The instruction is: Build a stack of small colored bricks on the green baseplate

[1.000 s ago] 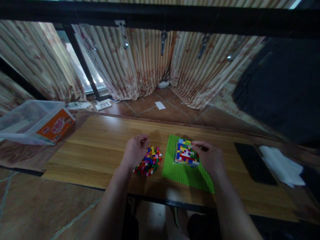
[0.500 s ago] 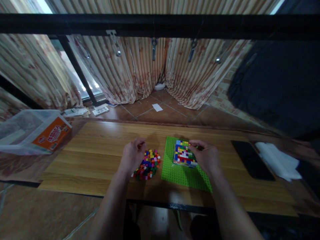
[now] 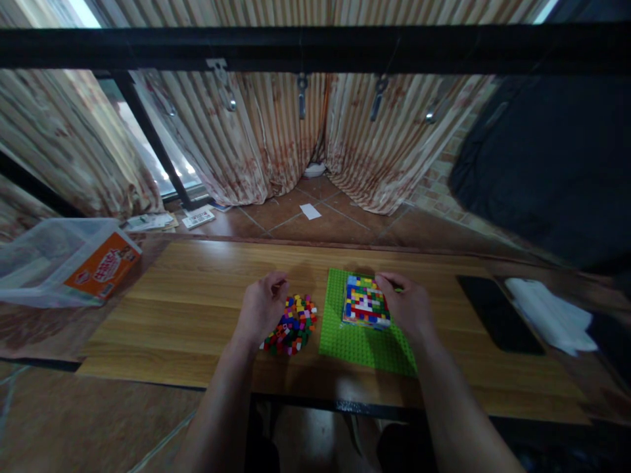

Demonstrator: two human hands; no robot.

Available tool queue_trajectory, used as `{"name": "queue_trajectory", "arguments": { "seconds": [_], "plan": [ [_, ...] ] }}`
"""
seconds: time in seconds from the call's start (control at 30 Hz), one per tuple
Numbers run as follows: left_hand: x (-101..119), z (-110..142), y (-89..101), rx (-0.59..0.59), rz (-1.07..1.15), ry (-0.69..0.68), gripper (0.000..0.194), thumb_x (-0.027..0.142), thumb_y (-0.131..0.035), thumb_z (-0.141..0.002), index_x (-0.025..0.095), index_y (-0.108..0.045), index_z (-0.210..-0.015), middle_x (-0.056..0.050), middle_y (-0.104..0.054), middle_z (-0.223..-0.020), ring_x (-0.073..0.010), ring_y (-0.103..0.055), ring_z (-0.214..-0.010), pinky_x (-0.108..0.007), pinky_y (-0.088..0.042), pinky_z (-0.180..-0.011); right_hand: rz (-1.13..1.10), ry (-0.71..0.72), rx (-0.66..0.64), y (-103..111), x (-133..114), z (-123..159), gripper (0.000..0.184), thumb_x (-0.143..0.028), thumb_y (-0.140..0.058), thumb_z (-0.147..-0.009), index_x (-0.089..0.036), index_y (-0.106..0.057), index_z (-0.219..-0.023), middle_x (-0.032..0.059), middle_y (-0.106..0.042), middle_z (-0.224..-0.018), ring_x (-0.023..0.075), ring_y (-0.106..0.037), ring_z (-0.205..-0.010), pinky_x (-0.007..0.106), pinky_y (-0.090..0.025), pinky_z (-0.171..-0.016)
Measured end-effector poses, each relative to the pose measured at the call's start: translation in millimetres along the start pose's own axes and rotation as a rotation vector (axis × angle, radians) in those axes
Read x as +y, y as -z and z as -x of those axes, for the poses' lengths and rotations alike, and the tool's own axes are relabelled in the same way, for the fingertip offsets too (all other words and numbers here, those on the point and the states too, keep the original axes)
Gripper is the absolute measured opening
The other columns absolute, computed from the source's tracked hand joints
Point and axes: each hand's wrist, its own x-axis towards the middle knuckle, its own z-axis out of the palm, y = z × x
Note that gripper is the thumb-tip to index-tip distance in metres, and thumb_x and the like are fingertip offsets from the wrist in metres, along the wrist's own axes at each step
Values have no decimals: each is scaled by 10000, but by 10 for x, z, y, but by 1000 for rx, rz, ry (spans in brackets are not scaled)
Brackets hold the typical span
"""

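A block built of many coloured toy bricks stands on a green studded baseplate. My right hand is at the block's far right corner, thumb and fingers drawn together. Whether a small brick is between those fingertips I cannot make out. My left hand hovers over the left side of a pile of loose small bricks, its fingers curled in and closed. What it may hold is hidden, and part of the pile is behind it.
The wooden table carries a black flat panel at the right, with a white folded thing beyond it. A clear plastic bin with an orange label stands at the left. A dark bar crosses in front of the curtains.
My right hand has shifted slightly right, from over the block's top to its right edge, uncovering more bricks. My left hand stays almost in place.
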Motion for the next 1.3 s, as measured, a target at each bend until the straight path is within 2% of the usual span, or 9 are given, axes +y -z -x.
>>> {"name": "queue_trajectory", "arguments": {
  "seconds": [0.3, 0.63, 0.7, 0.83, 0.9, 1.0, 1.1, 1.17, 1.3],
  "plan": [
    [-79, -5, -31, 21, -3, -7, 252, 256, -507, -858, 165, -697, -996, -72, -751, -930, -191, -701, -842, -294, -529, -796, 91, 33, -30, -46, -49, 32, 383, -479, -511, -840, -182, -752, -863, 76, -748, -867, 226, -663, -823, 338, -478, -772],
    [-1, 15, -2, -3, -34, 14, 259, 234, -497, -866, 160, -701, -1006, -72, -749, -942, -184, -694, -847, -287, -524, -794, 115, 66, -24, -55, -33, 51, 384, -479, -494, -848, -188, -743, -854, 77, -744, -876, 231, -655, -815, 342, -482, -760],
    [-5, 20, -1, 5, -37, 2, 249, 234, -494, -867, 163, -703, -985, -65, -746, -927, -178, -689, -831, -279, -520, -786, 153, 116, 16, -34, -93, 85, 380, -460, -478, -872, -185, -741, -881, 90, -738, -899, 242, -653, -848, 365, -482, -799],
    [-5, 36, 11, -2, -57, 0, 226, 225, -493, -872, 178, -703, -941, -47, -738, -879, -162, -674, -772, -253, -506, -732, 166, 321, 111, -48, -326, 241, 331, -406, -457, -922, -211, -722, -957, 94, -710, -977, 242, -624, -967, 403, -460, -901],
    [3, 42, 20, -9, -79, 7, 217, 219, -498, -870, 183, -702, -934, -41, -737, -868, -161, -673, -775, -249, -501, -731, 103, 397, 47, -107, -450, 353, 276, -374, -478, -925, -233, -714, -955, 69, -704, -962, 223, -627, -954, 385, -473, -883],
    [14, 45, 29, -9, -95, 12, 227, 221, -502, -870, 178, -702, -969, -46, -742, -894, -167, -679, -803, -253, -504, -748, 20, 488, -199, -247, -577, 521, 203, -288, -507, -919, -244, -705, -936, 39, -698, -945, 187, -641, -899, 327, -494, -814],
    [17, 43, 28, -5, -87, 17, 253, 216, -499, -873, 160, -703, -1010, -63, -747, -931, -175, -685, -837, -260, -511, -766, 49, 527, -405, -394, -612, 641, 195, -187, -507, -902, -237, -694, -925, 24, -694, -905, 165, -645, -845, 289, -490, -778],
    [14, 41, 23, -2, -86, 23, 258, 210, -499, -874, 153, -704, -1019, -69, -748, -941, -179, -687, -850, -263, -514, -775, 121, 534, -441, -475, -591, 687, 201, -144, -502, -887, -221, -688, -903, 32, -692, -881, 169, -646, -827, 286, -485, -771],
    [9, 41, 16, -9, -94, 6, 253, 204, -498, -881, 154, -704, -1020, -68, -750, -942, -177, -689, -847, -261, -515, -777, 294, 510, -423, -592, -520, 731, 184, -126, -515, -863, -199, -682, -891, 60, -694, -877, 198, -651, -826, 302, -479, -764]
  ]
}}
